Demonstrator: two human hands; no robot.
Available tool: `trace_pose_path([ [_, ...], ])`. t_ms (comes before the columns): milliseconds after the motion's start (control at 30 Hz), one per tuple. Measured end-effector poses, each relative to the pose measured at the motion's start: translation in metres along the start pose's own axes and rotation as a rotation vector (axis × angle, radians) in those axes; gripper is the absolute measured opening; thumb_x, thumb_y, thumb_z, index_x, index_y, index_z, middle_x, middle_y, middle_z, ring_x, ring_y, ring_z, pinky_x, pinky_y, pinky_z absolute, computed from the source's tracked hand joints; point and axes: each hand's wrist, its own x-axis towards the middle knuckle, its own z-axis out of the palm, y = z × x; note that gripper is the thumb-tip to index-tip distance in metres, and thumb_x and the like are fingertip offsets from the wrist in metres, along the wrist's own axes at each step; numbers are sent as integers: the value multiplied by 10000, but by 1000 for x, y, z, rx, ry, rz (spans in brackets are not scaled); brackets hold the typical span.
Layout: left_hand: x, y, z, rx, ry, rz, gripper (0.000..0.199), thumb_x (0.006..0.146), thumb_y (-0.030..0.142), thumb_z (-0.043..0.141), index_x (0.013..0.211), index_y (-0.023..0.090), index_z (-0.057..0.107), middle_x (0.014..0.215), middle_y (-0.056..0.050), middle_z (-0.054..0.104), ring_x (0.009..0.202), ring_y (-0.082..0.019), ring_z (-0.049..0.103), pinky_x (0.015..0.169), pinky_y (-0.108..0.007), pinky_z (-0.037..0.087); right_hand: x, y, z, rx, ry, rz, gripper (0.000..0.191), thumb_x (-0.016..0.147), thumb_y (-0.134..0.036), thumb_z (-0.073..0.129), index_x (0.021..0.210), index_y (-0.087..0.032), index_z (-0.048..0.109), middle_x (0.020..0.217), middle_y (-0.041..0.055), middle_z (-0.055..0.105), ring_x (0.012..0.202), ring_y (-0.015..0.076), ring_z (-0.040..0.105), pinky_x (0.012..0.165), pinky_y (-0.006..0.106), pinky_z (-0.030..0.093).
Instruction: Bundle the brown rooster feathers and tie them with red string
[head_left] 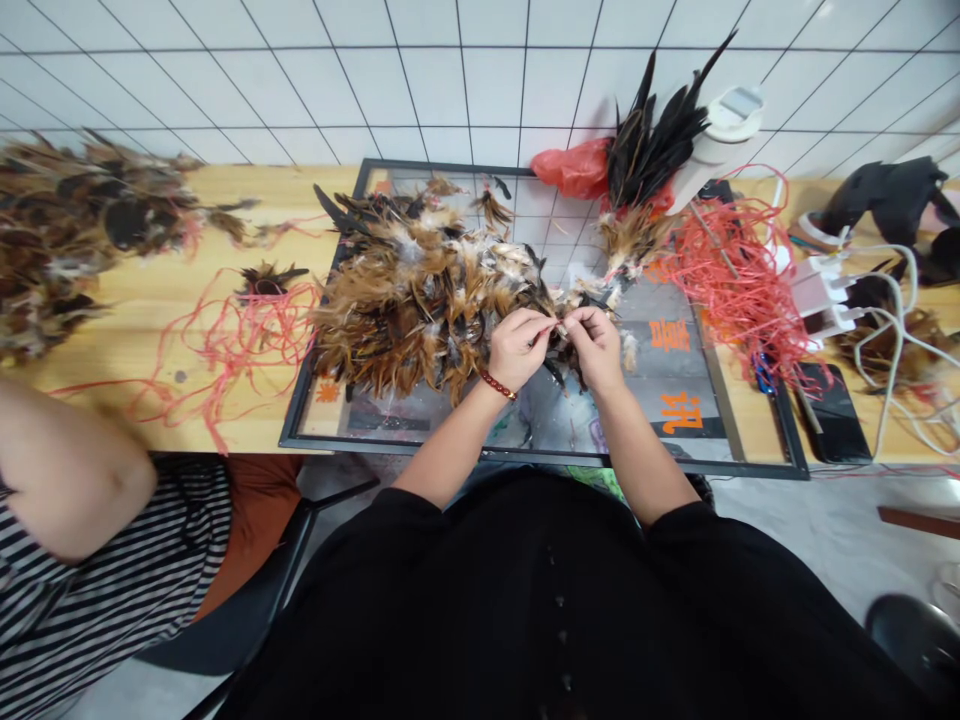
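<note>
The person's left hand and right hand are meeting, and the fingers of both are pinching a tiny pinkish piece, too small to identify. Working well here probably means holding the fingertips close, pulling evenly and easing loose barbs out of the pinch

Brown feathers are lying in a heap just left of the fingers and reaching right up to them, so stray plumes are likely catching. A glass panel with a black frame is lying beneath. Right of the fingers, long black feathers are standing beyond tangled pink strips, and a phone is resting farther right. Well left, a co-worker's arm is bending beside the table
</note>
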Motion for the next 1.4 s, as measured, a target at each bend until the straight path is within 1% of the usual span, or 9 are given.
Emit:
trace_pose_path([
  [133, 1, 1, -2, -6, 24, 30, 243, 972, 244, 551, 882, 206, 773, 912, -81, 757, 890, -159, 704, 845, -319, 572, 2, 5, -1, 22, 8, -12, 428, 862, -662, 690, 936, -249, 605, 731, -22, 586, 618, 136, 521, 608, 294, 490],
  [300, -1, -1, -1, 14, -2, 0, 245, 968, 240, 536, 893, 215, 768, 953, -81, 771, 932, -169, 714, 887, -338, 578, 2, 13, 2, -65, -188, -79, 561, 876, -722, 630, 1201, -266, 652, 1007, 56, 699, 839, 194, 648, 767, 373, 577],
  [433, -2, -5, 0, -44, -10, -20, 258, 991, 292, 539, 893, 221, 766, 962, -86, 767, 956, -180, 714, 919, -362, 570, 1, 15, 3, -43, -230, -33, 498, 891, -718, 616, 1054, -249, 663, 839, 7, 664, 698, 153, 594, 658, 313, 542],
  [533, -3, -6, 0, -82, -26, -18, 277, 1002, 333, 536, 895, 226, 769, 965, -95, 763, 958, -192, 712, 932, -385, 565, 2, 13, 0, 1, -165, -15, 446, 890, -686, 650, 924, -243, 610, 728, -26, 595, 616, 129, 540, 598, 276, 491],
  [667, -3, -6, 0, -76, -32, -14, 297, 1009, 362, 530, 899, 224, 769, 971, -102, 760, 965, -196, 711, 945, -396, 564, 4, 9, -4, 64, -97, -27, 441, 893, -683, 652, 1006, -259, 608, 841, 0, 650, 659, 143, 570, 639, 301, 524],
  [800, -2, -3, 0, -25, -10, 14, 324, 1016, 349, 507, 872, 222, 768, 946, -93, 766, 943, -184, 712, 912, -377, 576, 3, 7, -3, 42, -160, 11, 484, 883, -696, 659, 1106, -266, 659, 847, -4, 653, 672, 149, 578, 650, 309, 528],
  [900, -2, -2, 0, -2, -16, 12, 329, 1014, 353, 509, 875, 218, 775, 939, -91, 770, 929, -178, 711, 893, -362, 579, 3, 8, -2, 33, -225, 33, 487, 865, -714, 665, 1003, -247, 674, 766, -21, 625, 634, 137, 539, 626, 293, 492],
  [1167, 1, -3, 6, -150, -99, -138, 230, 960, 338, 626, 930, 199, 807, 913, -79, 776, 878, -156, 712, 845, -305, 576, -1, 10, -4, -145, -49, -40, 234, 932, -440, 635, 892, -211, 659, 725, -25, 622, 636, 122, 523, 651, 281, 425],
  [1400, -4, -19, 18, -316, -29, -469, 164, 851, 241, 726, 982, 178, 800, 819, -43, 739, 698, -119, 662, 695, -248, 555, -1, 4, 1, -11, 36, -22, 142, 872, -349, 662, 859, -224, 594, 785, -24, 612, 656, 112, 529, 660, 268, 443],
])
